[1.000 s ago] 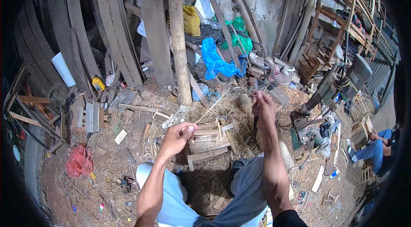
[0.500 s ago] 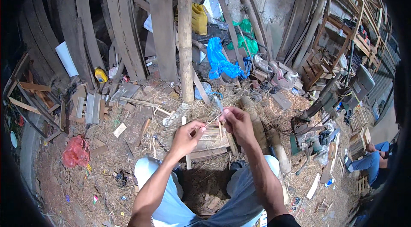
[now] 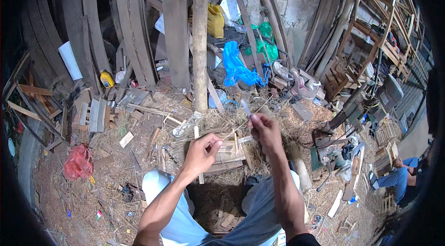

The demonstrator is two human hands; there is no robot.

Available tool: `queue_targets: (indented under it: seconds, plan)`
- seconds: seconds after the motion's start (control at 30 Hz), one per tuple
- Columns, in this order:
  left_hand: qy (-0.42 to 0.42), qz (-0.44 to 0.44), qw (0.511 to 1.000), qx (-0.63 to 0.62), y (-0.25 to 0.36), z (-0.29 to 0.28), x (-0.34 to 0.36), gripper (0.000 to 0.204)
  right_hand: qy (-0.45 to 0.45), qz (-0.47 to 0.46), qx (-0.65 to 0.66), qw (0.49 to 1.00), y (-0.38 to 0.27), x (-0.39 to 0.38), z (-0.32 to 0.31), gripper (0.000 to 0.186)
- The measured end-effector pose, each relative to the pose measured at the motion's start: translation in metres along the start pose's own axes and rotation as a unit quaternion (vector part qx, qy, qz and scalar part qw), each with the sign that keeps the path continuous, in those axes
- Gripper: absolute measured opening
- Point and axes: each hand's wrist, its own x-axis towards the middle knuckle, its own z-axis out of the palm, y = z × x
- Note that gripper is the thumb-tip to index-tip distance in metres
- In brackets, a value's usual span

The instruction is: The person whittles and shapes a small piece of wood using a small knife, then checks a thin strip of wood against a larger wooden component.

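Note:
My left hand is closed, pinching one end of a thin wooden stick between thumb and fingertips. The stick slants up and to the right, past my right hand. That hand is closed around a slim tool with a pale, translucent end that juts up beyond the fingers; its kind is hard to make out. Below both hands, several thin light strips of wood lie on a low wooden board in front of my knees.
A bamboo post stands just beyond the board. Blue plastic lies behind it, near tall leaning planks. A red plastic bag sits at the left. On the right are a metal machine and a seated person's leg.
My right hand has moved slightly right, away from the left, and more of the stick shows beyond it. The left hand still pinches its end.

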Motion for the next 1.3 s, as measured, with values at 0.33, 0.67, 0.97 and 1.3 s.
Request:
queue_targets:
  seconds: [0.33,0.67,0.97,1.3]
  plan:
    - [0.0,-0.016,1.0,0.024,-0.007,-0.001,0.004,0.01,0.069,-0.036,-0.006,0.997,-0.004,-0.003,-0.005,0.015]
    - [0.11,0.106,0.983,0.1,0.021,0.008,0.0,0.008,-0.047,0.026,-0.005,0.999,0.006,-0.014,0.033,0.015]
    - [0.095,0.148,0.975,0.135,0.004,-0.002,0.002,0.007,0.014,0.046,0.015,0.999,-0.008,-0.006,0.002,0.019]
    - [0.075,0.183,0.965,0.175,0.011,-0.017,0.006,0.008,0.046,0.058,0.116,0.991,-0.013,0.009,-0.028,0.014]
